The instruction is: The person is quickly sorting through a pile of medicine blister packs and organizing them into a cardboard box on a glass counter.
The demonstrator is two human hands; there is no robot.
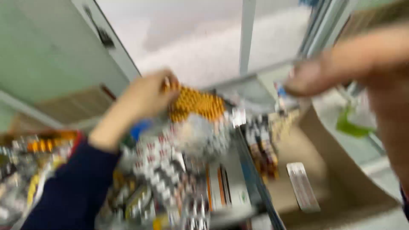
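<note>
Head view, badly blurred: left hand (142,96) pinches the orange blister strip (197,104) at its 9 o'clock end — long axis toward 3 o'clock. Right hand (341,70), fingers together, hovers farther off above the cardboard box (336,179).

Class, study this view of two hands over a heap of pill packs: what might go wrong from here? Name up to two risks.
1. The left hand grips an orange pill sheet by one edge only, above a loose heap of blister packs; it may slip and get lost among them.
2. The right hand hangs above the cardboard box, and the blurred picture suggests fast movement, so packs could be knocked out.
</note>
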